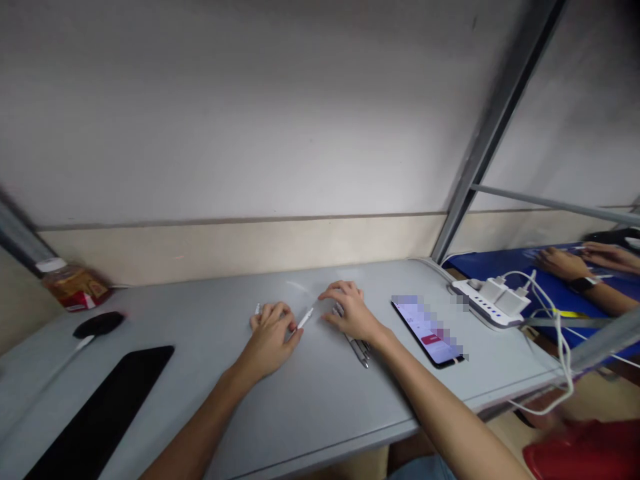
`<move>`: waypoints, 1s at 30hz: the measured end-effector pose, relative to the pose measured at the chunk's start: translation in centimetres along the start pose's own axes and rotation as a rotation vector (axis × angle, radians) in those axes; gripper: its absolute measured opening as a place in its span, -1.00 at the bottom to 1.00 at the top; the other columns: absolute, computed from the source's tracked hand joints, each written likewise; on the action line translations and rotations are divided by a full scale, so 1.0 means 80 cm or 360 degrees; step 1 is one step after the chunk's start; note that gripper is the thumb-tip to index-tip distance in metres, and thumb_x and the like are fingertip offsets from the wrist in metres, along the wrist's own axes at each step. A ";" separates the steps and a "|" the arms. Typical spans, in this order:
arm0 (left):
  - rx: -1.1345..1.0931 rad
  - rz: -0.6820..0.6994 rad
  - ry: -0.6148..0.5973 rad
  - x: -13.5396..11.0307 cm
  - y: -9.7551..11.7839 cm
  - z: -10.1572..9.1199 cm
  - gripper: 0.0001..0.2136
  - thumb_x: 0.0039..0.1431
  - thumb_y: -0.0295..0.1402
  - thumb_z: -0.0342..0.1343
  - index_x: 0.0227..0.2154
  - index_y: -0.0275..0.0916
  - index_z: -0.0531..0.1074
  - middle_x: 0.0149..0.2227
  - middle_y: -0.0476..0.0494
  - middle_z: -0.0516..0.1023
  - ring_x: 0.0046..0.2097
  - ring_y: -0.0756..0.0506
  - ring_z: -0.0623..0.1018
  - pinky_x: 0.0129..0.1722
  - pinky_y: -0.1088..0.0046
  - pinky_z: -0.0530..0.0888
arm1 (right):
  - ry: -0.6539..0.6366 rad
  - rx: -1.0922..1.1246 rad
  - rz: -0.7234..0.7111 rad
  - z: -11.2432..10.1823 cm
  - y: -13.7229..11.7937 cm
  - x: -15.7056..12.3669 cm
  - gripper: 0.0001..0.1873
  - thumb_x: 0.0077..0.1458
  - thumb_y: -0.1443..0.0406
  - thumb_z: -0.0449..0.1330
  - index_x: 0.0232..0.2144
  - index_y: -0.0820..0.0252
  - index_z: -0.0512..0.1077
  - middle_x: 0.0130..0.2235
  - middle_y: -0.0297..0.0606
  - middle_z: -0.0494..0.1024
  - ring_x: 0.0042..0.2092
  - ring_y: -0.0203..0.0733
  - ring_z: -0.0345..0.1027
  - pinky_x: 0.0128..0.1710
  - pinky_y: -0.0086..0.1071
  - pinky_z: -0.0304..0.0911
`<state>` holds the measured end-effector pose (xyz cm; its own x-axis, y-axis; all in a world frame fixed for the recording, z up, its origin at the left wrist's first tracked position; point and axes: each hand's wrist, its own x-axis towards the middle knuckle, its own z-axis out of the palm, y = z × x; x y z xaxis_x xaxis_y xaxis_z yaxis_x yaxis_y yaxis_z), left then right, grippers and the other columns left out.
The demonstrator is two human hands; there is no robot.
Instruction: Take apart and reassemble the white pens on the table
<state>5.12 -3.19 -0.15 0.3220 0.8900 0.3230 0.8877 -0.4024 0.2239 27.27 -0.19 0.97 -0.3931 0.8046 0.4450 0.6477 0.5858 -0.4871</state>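
Note:
My left hand (271, 331) rests on the grey table (320, 407) with its fingers curled round a thin white pen (305, 317), whose tip sticks out to the right. My right hand (351, 311) lies just right of it, palm down, fingers bent and spread over several grey pens (361, 350) that lie on the table and poke out beneath the wrist. The two hands are a few centimetres apart. What lies under the right palm is hidden.
A lit phone (429, 331) lies right of my right hand. A white power strip (493, 305) with chargers and cables sits at the table's right end. A black pad (100, 407), a black mouse (99, 325) and a jar (73, 285) are at the left. Another person's hands (585, 263) work on a blue surface beyond.

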 end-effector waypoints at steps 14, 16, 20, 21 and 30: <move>-0.0049 0.0250 0.0147 0.008 0.002 -0.011 -0.74 0.33 -0.29 -0.21 -0.29 -0.20 0.38 -0.32 -0.10 0.46 -0.23 -0.12 0.40 -0.20 0.32 0.27 | -0.0424 0.1016 0.0412 -0.005 0.010 0.007 -0.50 0.15 -0.04 0.05 -0.47 0.28 0.47 -0.63 -0.42 0.28 -0.59 -0.40 0.02 -0.57 -0.47 -0.06; 0.0034 0.0269 0.0160 0.008 0.000 -0.011 -0.75 0.34 -0.33 -0.22 -0.27 -0.21 0.36 -0.33 -0.10 0.46 -0.24 -0.13 0.37 -0.22 0.32 0.25 | -0.0566 0.1126 0.0520 -0.005 0.012 0.006 -0.45 0.16 -0.06 0.01 -0.49 0.29 0.46 -0.65 -0.42 0.25 -0.63 -0.41 -0.05 -0.61 -0.46 -0.12; 0.0045 0.0274 0.0117 0.006 0.003 -0.015 -0.76 0.33 -0.36 -0.25 -0.28 -0.20 0.33 -0.33 -0.09 0.44 -0.24 -0.12 0.35 -0.23 0.33 0.25 | -0.0619 0.1306 0.0562 -0.004 0.010 0.005 -0.46 0.15 -0.07 0.01 -0.52 0.27 0.41 -0.65 -0.42 0.21 -0.61 -0.40 -0.04 -0.61 -0.46 -0.15; 0.0032 0.0268 0.0109 0.006 0.004 -0.016 -0.76 0.33 -0.37 -0.25 -0.32 -0.20 0.32 -0.34 -0.09 0.44 -0.24 -0.12 0.36 -0.22 0.33 0.25 | -0.0616 0.1317 0.0542 -0.004 0.009 0.005 -0.47 0.15 -0.07 0.01 -0.53 0.26 0.40 -0.64 -0.42 0.20 -0.61 -0.40 -0.04 -0.61 -0.46 -0.15; -0.0249 0.0075 0.0091 0.007 -0.009 -0.011 -0.79 0.18 -0.51 -0.20 -0.51 -0.19 0.24 -0.48 -0.04 0.38 -0.37 -0.08 0.37 -0.33 0.41 0.27 | -0.0180 0.0557 -0.0069 -0.007 -0.015 0.003 -0.64 0.24 0.12 0.00 -0.47 0.20 0.39 -0.52 -0.37 0.31 -0.46 -0.32 0.11 -0.42 -0.43 0.05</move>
<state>4.35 -2.56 0.66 0.3384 0.8575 0.3875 0.8085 -0.4757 0.3464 26.82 -0.77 2.08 -0.4978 0.7723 0.3947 0.3738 0.6017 -0.7059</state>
